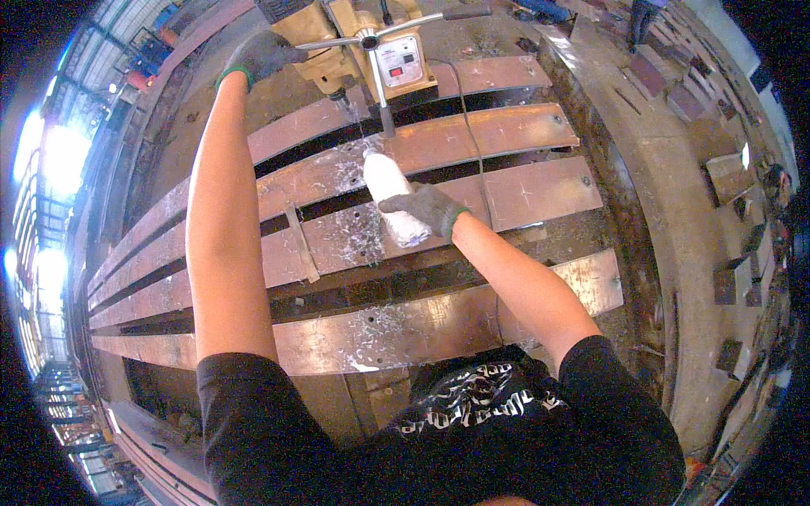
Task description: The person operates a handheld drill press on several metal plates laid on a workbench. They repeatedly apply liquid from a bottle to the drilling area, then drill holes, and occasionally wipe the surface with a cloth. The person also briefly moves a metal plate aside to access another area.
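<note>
The right hand (430,208), in a grey glove with green cuff, has its grip closed around the middle of a white bottle (386,181). This bottle is long and rounded, of plain white colour, and it becomes narrow at its upper end, which points toward the drilling machine (405,67). Its lower end looks a little greyish and uneven. The bottle is tilted, above the brown steel bars (540,131); I cannot tell if it touches them. The machine is yellow-tan, with a panel (399,61) carrying a red switch, and metal spokes around a dark hub. The left hand (263,57), gloved in the same way, is at the end of the left spoke (329,43); how firmly its grip is closed, I cannot tell. Pale shavings (361,240) lie scattered on the bars.
</note>
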`<state>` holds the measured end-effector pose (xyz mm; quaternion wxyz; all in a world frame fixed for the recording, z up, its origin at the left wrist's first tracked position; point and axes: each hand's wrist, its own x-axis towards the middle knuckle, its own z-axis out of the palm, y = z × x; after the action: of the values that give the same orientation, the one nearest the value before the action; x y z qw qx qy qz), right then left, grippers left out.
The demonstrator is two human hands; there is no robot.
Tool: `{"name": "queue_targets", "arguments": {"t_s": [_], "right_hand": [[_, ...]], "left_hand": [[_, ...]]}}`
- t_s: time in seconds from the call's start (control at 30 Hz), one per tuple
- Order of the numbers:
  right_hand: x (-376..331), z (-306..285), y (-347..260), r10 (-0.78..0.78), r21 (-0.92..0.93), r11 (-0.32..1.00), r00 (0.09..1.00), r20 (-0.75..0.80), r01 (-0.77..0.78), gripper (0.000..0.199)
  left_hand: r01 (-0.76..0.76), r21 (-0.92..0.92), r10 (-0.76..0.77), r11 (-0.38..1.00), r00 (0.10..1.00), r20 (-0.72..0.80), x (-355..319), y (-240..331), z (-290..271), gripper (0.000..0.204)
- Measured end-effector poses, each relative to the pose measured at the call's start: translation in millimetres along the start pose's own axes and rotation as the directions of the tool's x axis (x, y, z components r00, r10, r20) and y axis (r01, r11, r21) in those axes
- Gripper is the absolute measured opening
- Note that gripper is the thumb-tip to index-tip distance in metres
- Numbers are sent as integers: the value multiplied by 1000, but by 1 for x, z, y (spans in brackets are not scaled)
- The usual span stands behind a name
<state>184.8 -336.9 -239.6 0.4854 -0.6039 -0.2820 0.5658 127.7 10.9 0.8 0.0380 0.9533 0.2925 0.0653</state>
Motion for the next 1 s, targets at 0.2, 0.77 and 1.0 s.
{"name": "queue_targets", "arguments": {"t_s": [0.2, 0.77, 1.0], "right_hand": [[24, -5, 21, 30, -31, 999, 999, -34, -31, 51], [23, -3, 17, -15, -18, 1000, 1000, 1, 15, 52], [17, -3, 11, 10, -108, 994, 1000, -23, -13, 50]], "left_hand": [[-56, -26, 57, 998, 998, 10, 3, -3, 2, 49], [28, 58, -28, 998, 1000, 10, 8, -6, 8, 63], [8, 47, -9, 999, 1000, 19, 10, -10, 10, 64]]}}
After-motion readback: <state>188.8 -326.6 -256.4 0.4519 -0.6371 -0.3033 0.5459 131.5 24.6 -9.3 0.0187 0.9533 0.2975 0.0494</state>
